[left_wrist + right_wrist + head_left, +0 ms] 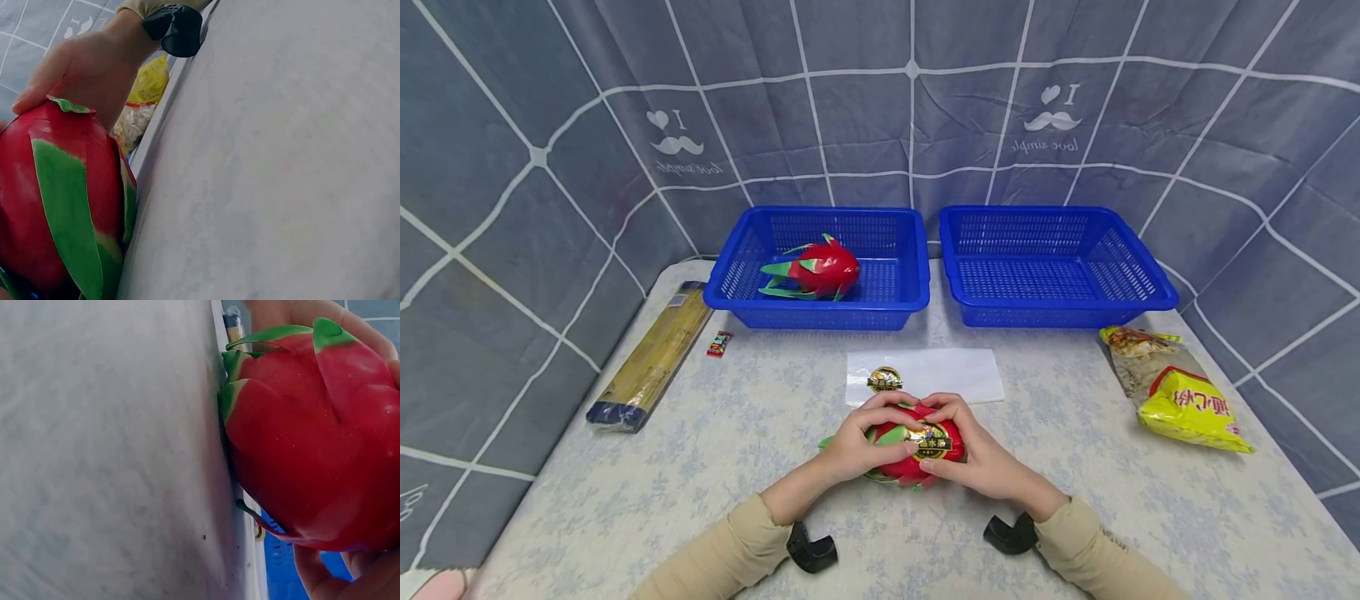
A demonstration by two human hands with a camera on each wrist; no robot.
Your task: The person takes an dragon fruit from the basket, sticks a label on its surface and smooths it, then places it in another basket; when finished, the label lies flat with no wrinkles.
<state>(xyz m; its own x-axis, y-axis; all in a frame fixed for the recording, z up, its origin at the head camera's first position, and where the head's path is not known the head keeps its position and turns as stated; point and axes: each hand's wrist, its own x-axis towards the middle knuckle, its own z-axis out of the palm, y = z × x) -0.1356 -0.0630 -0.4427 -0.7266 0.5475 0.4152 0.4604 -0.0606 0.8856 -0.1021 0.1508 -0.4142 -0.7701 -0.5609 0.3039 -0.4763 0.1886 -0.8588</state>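
A red dragon fruit [955,433] with green-tipped scales lies on its side on the table, between both hands. My left hand [868,442] grips its leafy end, thumb in front and fingers over the top. Round the other end curls my right hand [977,450], its thumb low on the near side. A gold-and-black sticker [934,442] sits on the fruit's upper face, with left fingertips touching its edge. Just behind lies a white sheet [947,375] bearing another such sticker [884,379]. In the right wrist view, the fruit [312,444] shows its smooth red side.
Another dragon fruit [829,268] lies in the left blue basket [820,315]. The right blue basket [1060,317] stands beside it. A long noodle pack [651,358] and small candy [718,343] are at left; a yellow-ended food bag [1195,408] lies at right.
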